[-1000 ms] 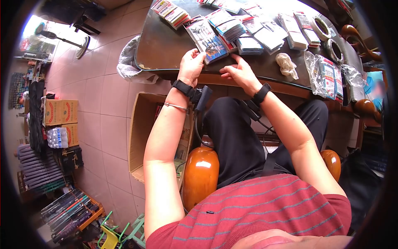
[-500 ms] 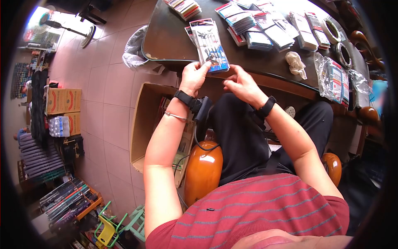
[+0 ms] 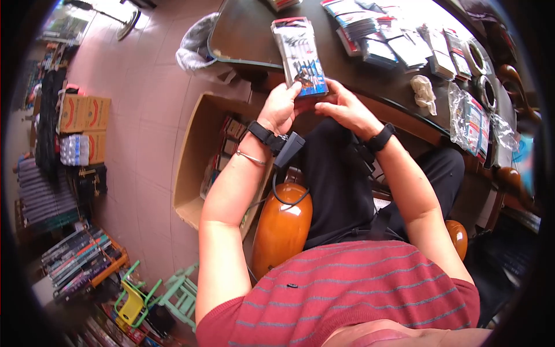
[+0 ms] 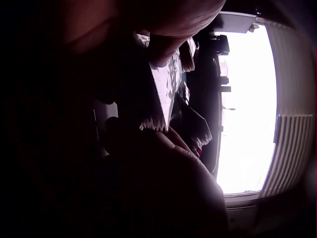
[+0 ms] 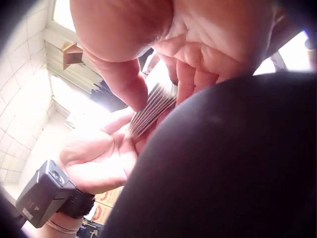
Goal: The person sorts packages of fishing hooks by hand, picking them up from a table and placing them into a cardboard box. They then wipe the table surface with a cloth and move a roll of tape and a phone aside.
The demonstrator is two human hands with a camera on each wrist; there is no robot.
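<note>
"Both busy?"
"Yes: the left hand (image 3: 280,107) pinches a glossy, flat stack (image 3: 298,45) of packs, thumb on top; the right hand (image 3: 354,114) grips its lower right side."
"Edges?"
"Thin, layered. The near end overlaps the edge of the table (image 3: 248,36) in the head view; smooth dark top shows either side, a heap (image 3: 378,51) rightward."

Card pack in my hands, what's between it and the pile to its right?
The head view shows only bare tabletop between the card pack and that pile.
</note>
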